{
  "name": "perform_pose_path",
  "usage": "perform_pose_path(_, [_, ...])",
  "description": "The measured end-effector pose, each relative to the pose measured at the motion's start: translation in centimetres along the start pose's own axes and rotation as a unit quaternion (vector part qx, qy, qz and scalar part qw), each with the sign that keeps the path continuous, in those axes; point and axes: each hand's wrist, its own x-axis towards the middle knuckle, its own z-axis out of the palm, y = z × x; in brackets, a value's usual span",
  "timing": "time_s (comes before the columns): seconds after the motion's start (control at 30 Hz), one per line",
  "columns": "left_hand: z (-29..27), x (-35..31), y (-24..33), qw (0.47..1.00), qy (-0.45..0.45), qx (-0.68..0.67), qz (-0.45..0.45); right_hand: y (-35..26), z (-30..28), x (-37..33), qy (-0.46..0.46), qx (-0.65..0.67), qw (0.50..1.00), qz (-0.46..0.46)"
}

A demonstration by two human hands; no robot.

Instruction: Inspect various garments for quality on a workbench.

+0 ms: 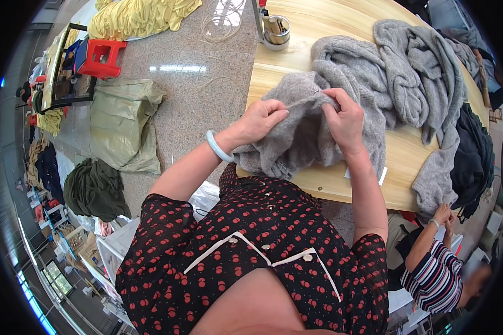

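Note:
A fuzzy grey knit fabric piece [296,137] hangs over the near edge of the wooden table, its upper edge lifted between my hands. My left hand [261,119], with a pale bangle on the wrist, pinches that edge between thumb and fingers. On the other side of a short stretch of the edge, my right hand [343,120] grips the same fabric, thumb and forefinger pressed together. Below the held edge the cloth falls in loose folds with a dark hollow between them. Any small thing inside my fingertips is hidden.
More grey knit fabric [419,72] lies heaped along the wooden table [302,22]. A metal cup of tools [276,32] stands at its far left corner. At right, a co-worker in a striped top [439,273] handles grey fabric beside black cloth [472,156]. A red stool [103,58] and sack [123,125] are left.

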Motion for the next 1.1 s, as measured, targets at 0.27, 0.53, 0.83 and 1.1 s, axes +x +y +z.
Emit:
perform_pose_path(0.27, [-0.5, -1.4, -1.5, 0.994, -0.027, 0.102, -0.011, 1.7, -0.4, -0.5, -0.028, -0.088, 0.995, -0.025])
perform_pose_path(0.53, [-1.1, -2.5, -1.5, 0.992, -0.017, 0.013, -0.123, 4.8, -1.1, -4.0, -0.147, -0.113, 0.981, 0.051])
perform_pose_path(0.83, [-0.9, -4.0, 1.8, 0.97, -0.158, -0.103, -0.152, 5.9, -2.8, -6.5, -0.097, -0.061, 0.982, 0.147])
perform_pose_path(1.1, [-0.5, -4.3, 4.5, 0.934, -0.194, -0.276, -0.114, 5.0, -5.2, -5.7, -0.073, -0.111, 0.96, 0.246])
